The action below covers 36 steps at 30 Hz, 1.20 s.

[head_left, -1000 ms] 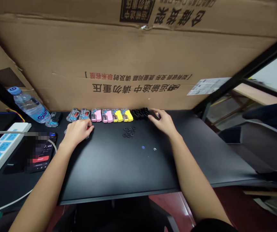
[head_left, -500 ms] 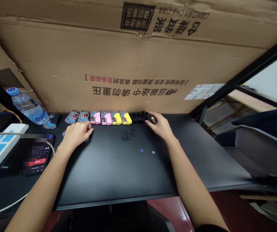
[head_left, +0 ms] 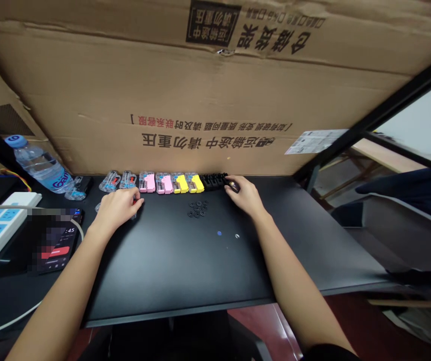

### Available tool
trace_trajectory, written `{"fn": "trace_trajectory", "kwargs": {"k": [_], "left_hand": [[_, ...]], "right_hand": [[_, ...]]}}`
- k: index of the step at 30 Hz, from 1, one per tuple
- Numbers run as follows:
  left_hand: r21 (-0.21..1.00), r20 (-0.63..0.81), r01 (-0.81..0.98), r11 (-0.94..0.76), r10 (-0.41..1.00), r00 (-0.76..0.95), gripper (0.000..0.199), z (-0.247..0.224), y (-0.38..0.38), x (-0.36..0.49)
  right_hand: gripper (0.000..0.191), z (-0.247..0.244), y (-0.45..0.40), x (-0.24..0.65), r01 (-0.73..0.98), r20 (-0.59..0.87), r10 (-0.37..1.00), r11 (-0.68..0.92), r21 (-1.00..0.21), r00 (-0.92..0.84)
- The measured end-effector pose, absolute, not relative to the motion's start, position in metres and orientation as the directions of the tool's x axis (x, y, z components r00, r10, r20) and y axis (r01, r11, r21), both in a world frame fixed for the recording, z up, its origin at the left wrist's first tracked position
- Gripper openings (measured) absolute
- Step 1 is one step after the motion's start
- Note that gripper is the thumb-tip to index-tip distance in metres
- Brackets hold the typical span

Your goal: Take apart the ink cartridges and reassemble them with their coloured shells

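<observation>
A cardboard sheet (head_left: 185, 85), cut off by the top edge, stands behind the black table (head_left: 185, 260). At left, the frame cuts off the power strip (head_left: 7, 225); a bottle (head_left: 44, 163) leans beyond it, and pixelation blots out part of the phone (head_left: 59, 250). The left hand (head_left: 120, 208) curls over a clear piece (head_left: 134, 216), mostly hidden; whether the fingers grip it cannot be made out. The right hand (head_left: 247, 198) has thumb and forefinger apart at the right end of the black parts (head_left: 212, 181), hiding that end; any grip is unclear, and the small shiny spot between them is unreadable. Two pink pieces (head_left: 148, 182) and two yellow pieces (head_left: 180, 183) continue the row leftward. Nearer lie black rings (head_left: 199, 204), a blue dot (head_left: 219, 233) and a white bit (head_left: 237, 236).
</observation>
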<state>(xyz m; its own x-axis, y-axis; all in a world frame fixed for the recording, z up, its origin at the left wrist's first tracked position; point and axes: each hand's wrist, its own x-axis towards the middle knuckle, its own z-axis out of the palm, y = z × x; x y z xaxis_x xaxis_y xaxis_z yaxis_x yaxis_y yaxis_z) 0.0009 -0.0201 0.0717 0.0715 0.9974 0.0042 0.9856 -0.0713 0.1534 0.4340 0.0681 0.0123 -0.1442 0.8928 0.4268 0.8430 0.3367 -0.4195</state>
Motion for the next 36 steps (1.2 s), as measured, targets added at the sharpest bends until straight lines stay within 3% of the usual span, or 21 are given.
{"fn": "trace_trajectory", "kwargs": {"k": [3,8,14,20,24,29,36], "left_hand": [[0.145,0.004,0.987,-0.067,0.998,0.067,0.021,0.072,-0.020,0.001],[0.164,-0.003,0.984,-0.068,0.998,0.070,0.022,0.071,-0.020,0.001],[0.164,0.016,0.985,-0.055,0.998,0.053,0.020,0.070,-0.020,-0.003],[0.192,0.159,0.975,-0.112,0.984,0.082,0.023,0.066,-0.018,-0.002],[0.162,0.301,0.957,-0.241,0.936,0.184,0.035,0.058,-0.019,0.010],[0.143,0.283,0.933,-0.331,0.917,0.282,0.037,0.046,-0.022,0.025],[0.183,0.259,0.898,-0.400,0.901,0.349,0.028,0.044,-0.025,0.036]], "right_hand": [[0.039,0.021,0.059,0.420,0.842,0.456,0.866,0.393,-0.370,-0.204],[0.049,0.025,0.051,0.400,0.852,0.298,0.876,0.455,-0.258,-0.378],[0.053,0.014,0.060,0.402,0.887,0.281,0.893,0.413,-0.208,-0.350],[0.054,0.011,0.062,0.406,0.904,0.318,0.904,0.364,-0.225,-0.285],[0.050,0.026,0.045,0.389,0.857,0.381,0.864,0.443,-0.264,-0.329],[0.031,0.041,0.015,0.351,0.730,0.376,0.779,0.615,-0.298,-0.503],[0.028,0.031,0.010,0.334,0.663,0.259,0.750,0.660,-0.354,-0.609]]}}
